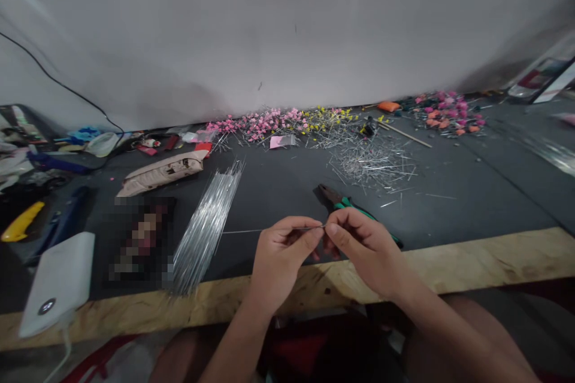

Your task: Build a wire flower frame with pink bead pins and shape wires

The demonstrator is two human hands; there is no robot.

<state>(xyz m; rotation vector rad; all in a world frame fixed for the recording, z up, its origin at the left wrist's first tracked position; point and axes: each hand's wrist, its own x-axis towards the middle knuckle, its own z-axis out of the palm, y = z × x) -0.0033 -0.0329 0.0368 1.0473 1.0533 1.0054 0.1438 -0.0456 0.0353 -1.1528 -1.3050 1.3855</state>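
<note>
A thin metal wire [242,231] runs out to the left from my left hand [281,260], which pinches it between thumb and fingers. Fingertips of my right hand [366,251] are closed at the wire's right end, close against the left fingertips; the tip itself is hidden. Just behind the right hand lie pliers [331,196] with green handles, partly covered by that hand. To the left, a bundle of long straight wires [206,224] rests at a slant on the dark table [278,182]. A loose heap of short wire pieces [375,164] lies beyond the pliers.
Along the wall lie pink-tipped stems [269,122], yellow-tipped stems [330,119] and a pink and orange cluster [451,114]. On the left are a beige pouch [164,172], a white power bank [60,284] with a cable, and a yellow-handled tool [23,221]. A wooden edge [471,257] borders the front.
</note>
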